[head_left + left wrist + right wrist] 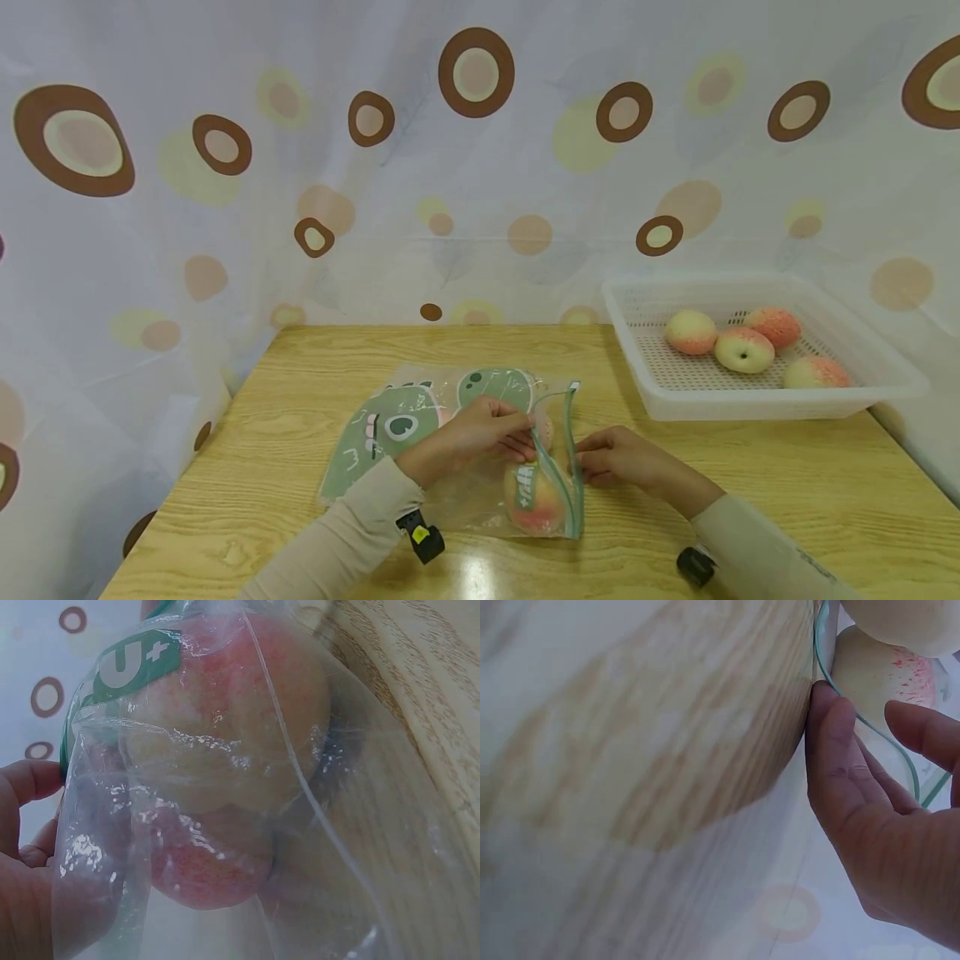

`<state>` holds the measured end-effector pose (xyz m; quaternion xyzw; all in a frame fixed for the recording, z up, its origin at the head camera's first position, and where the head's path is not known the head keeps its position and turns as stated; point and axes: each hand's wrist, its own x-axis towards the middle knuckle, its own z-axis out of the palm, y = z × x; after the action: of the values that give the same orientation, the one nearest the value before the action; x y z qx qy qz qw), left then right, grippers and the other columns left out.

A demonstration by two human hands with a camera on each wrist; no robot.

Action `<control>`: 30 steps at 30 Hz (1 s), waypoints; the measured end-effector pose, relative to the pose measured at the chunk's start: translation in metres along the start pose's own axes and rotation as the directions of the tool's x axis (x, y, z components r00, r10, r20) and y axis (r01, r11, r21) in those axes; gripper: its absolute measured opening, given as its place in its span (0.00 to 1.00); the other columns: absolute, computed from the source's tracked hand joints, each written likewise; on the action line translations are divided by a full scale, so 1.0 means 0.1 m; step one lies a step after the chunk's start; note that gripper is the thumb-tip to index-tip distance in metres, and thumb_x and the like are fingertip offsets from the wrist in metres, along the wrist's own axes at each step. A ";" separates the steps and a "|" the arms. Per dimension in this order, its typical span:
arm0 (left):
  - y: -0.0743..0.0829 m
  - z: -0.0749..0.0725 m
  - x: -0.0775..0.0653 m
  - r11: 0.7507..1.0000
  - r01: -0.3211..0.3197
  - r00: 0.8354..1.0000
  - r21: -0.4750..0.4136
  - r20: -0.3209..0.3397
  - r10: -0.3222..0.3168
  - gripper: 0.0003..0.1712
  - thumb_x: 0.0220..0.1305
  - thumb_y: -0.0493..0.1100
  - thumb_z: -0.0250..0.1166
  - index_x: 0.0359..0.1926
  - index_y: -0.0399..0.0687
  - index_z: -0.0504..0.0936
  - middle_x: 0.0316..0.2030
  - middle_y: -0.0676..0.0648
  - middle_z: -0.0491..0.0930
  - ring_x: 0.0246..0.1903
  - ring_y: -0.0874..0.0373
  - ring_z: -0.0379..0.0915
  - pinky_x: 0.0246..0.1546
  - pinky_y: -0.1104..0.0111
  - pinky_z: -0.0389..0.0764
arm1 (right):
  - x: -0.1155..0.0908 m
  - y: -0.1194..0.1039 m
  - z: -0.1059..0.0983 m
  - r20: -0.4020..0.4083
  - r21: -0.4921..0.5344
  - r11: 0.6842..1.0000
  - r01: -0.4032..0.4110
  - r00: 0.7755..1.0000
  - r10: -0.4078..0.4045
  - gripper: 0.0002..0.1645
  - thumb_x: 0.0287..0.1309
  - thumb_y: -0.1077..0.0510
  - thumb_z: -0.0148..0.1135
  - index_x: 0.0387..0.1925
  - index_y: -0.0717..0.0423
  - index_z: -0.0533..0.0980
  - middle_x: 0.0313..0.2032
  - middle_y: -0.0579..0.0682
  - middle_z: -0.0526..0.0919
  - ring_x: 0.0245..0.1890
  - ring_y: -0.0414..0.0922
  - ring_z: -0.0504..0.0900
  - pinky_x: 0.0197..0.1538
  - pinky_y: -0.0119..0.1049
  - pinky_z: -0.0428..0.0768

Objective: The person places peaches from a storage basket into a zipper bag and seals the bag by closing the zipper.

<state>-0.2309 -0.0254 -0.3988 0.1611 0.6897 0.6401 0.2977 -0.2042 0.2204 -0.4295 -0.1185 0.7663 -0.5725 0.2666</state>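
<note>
A clear zip bag (480,500) with a green dinosaur print and green edges lies on the table, its mouth facing right and parted. Inside it, near the mouth, are two peaches; the nearer peach (542,508) shows in the head view, and both show through the film in the left wrist view, the larger peach (232,712) uppermost. My left hand (483,433) pinches the bag's upper green edge. At the other edge, the fingers of my right hand (618,457) touch the green strip (877,731) from outside, with the thumb held apart in the right wrist view.
A white plastic basket (780,404) stands at the back right, holding several peaches (744,350). The wooden table (300,350) ends at a hanging cloth (420,183) with brown ring patterns behind and on the sides.
</note>
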 end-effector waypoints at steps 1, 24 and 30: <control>0.00 0.00 0.00 1.000 -0.001 1.000 0.000 0.000 0.001 0.18 0.70 0.39 0.55 0.39 0.23 0.79 0.24 0.46 0.83 0.26 0.61 0.81 0.32 0.70 0.84 | 0.00 0.00 0.01 -0.012 -0.010 1.000 -0.005 1.000 0.005 0.24 0.67 0.61 0.54 0.53 0.82 0.69 0.42 0.59 0.84 0.39 0.44 0.83 0.44 0.37 0.84; 0.11 -0.07 -0.06 0.999 -0.030 0.999 0.019 -0.026 0.030 0.18 0.70 0.40 0.54 0.42 0.24 0.79 0.25 0.49 0.82 0.27 0.61 0.81 0.33 0.70 0.84 | 0.08 -0.01 0.08 -0.103 -0.042 0.999 0.000 0.995 -0.004 0.16 0.61 0.63 0.61 0.40 0.77 0.78 0.27 0.50 0.82 0.25 0.40 0.82 0.33 0.35 0.85; 0.17 -0.13 -0.14 0.997 -0.064 0.997 0.045 -0.039 0.066 0.18 0.70 0.40 0.54 0.41 0.24 0.80 0.24 0.50 0.82 0.26 0.62 0.80 0.31 0.71 0.83 | 0.06 -0.09 0.08 -0.110 -0.003 1.000 0.000 0.994 -0.001 0.17 0.64 0.60 0.59 0.42 0.75 0.76 0.27 0.50 0.80 0.24 0.39 0.82 0.32 0.34 0.85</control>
<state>-0.2308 -0.0421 -0.3789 0.1769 0.7038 0.6374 0.2589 -0.2055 0.2079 -0.4239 -0.0873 0.7806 -0.5771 0.2236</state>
